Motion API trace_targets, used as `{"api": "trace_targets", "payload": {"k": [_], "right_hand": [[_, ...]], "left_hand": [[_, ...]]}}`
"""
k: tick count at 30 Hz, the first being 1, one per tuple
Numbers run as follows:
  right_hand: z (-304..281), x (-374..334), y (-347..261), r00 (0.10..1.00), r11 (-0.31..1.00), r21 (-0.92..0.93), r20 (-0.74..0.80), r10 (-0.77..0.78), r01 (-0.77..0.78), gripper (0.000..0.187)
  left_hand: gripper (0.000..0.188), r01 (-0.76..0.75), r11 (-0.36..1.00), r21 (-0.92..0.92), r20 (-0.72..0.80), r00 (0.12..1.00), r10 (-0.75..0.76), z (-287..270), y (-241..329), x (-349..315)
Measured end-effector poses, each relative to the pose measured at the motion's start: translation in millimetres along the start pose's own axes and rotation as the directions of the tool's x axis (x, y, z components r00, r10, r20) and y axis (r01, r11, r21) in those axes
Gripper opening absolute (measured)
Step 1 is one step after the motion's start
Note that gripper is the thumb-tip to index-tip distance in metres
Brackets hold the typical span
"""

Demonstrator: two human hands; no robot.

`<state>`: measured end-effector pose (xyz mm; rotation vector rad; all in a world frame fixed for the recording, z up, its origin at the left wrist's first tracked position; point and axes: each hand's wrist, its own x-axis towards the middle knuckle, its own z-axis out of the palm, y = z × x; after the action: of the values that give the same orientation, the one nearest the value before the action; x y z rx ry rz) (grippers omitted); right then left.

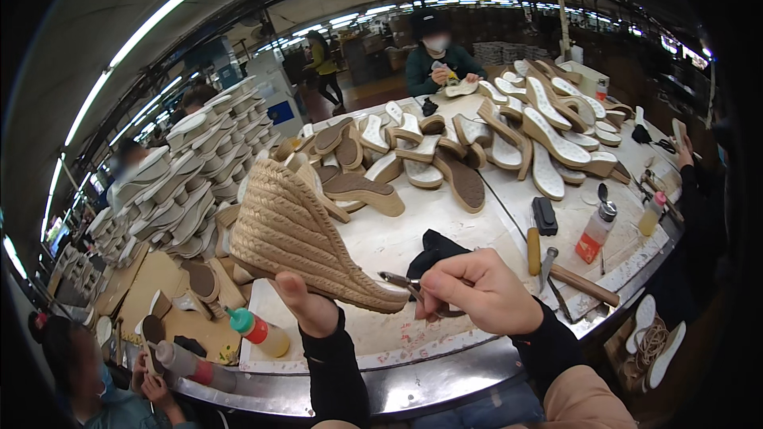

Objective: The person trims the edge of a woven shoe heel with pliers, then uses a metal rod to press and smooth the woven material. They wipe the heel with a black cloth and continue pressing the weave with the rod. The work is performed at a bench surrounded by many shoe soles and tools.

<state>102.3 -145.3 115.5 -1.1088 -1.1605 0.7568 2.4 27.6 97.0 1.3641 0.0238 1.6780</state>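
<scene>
A rope-wrapped wedge shoe sole [290, 230] is held up over the near side of the table, its tall heel to the left and its thin toe end to the right. My left hand [308, 302] grips it from below, thumb showing near the lower edge, other fingers hidden behind. My right hand [485, 290] is closed around small metal nippers [393, 278]. Their jaws are at the upper edge of the toe end; I cannot tell whether they bite on anything. Behind the nippers lies a crumpled black cloth [435, 250].
A heap of wedge soles [548, 139] covers the table's far side; stacked soles [191, 167] rise at left. A green-capped bottle [258, 331] stands near left. A hammer [584, 284], black brush [544, 216] and red-labelled bottle [596, 232] are at right. Co-workers [441, 63] sit around the table.
</scene>
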Motion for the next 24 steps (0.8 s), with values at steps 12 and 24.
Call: {"api": "trace_targets", "payload": {"k": [12,24], "right_hand": [[5.6,4.8,1.8,0.997,0.996,-0.044,0.020,0.081,-0.080,0.041],[7.3,4.2,2.1,0.998,0.995,-0.079,-0.013,0.057,-0.057,0.041]], "left_hand": [[0.096,-0.014,0.994,0.113,-0.033,0.999,0.018,11.3,17.9,-7.5],[0.097,-0.013,0.992,0.124,0.017,1.000,0.011,16.6,21.4,-11.6]]}}
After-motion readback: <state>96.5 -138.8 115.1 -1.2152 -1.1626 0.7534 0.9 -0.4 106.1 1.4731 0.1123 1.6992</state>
